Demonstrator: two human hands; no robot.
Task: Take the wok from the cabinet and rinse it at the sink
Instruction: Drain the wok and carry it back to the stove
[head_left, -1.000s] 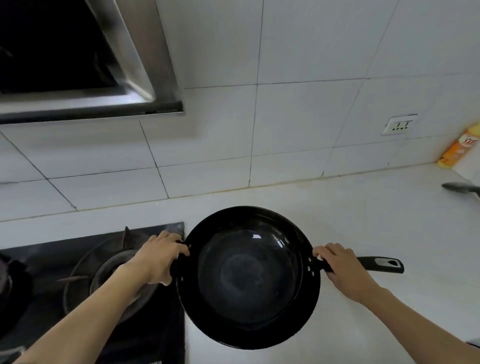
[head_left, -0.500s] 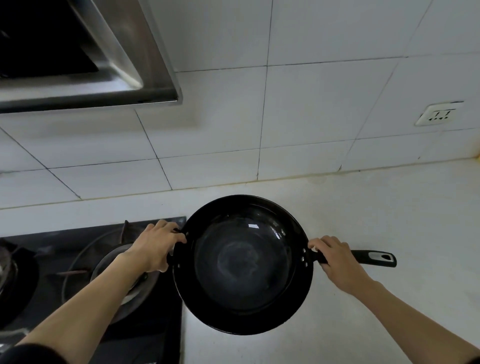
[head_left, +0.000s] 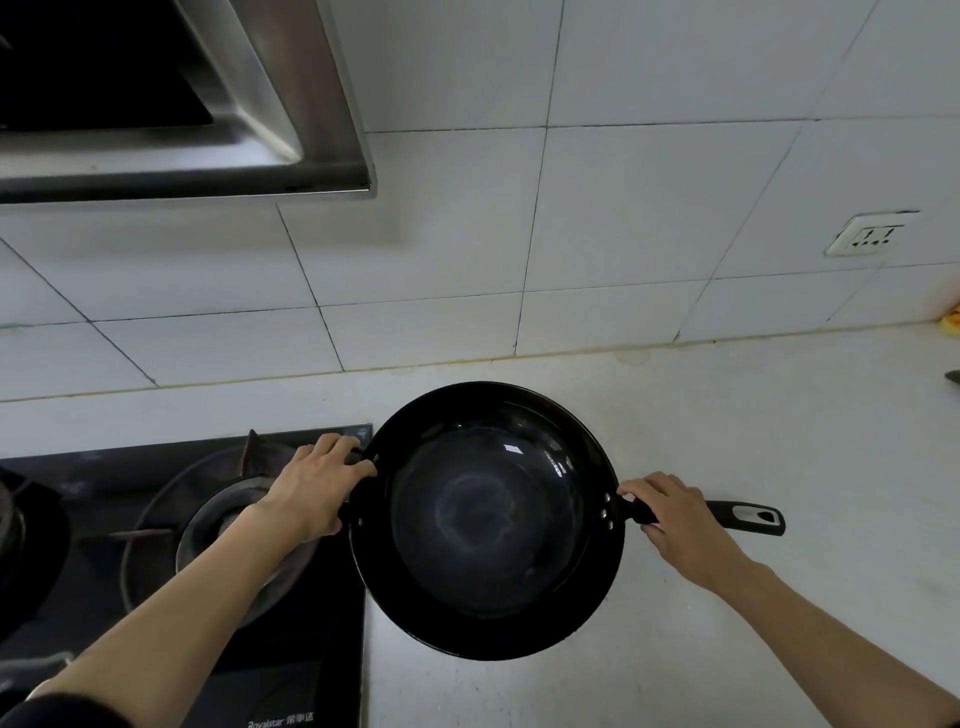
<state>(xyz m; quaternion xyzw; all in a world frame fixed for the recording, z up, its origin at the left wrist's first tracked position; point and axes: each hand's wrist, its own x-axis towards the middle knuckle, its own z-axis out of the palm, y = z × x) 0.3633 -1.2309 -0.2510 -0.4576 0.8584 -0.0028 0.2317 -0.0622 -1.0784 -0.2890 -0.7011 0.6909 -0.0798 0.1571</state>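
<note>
The wok (head_left: 488, 519) is already out of the cabinet: it is held level over the white countertop (head_left: 753, 426), at the right edge of the gas stove (head_left: 182, 545), with the left hand (head_left: 311, 488) clenched on its short side grip and the right hand (head_left: 685, 525) wrapped round the base of its long handle. No sink or tap is in view, so carrying and rinsing are probably both left. Counted: one wok, two hands, one wall socket (head_left: 870, 236), and one burner (head_left: 234, 525) seen whole, with part of a second at the stove's left edge.

both arms reach forward, left hand (head_left: 311, 488) and right hand (head_left: 680, 525) clenched.
</note>
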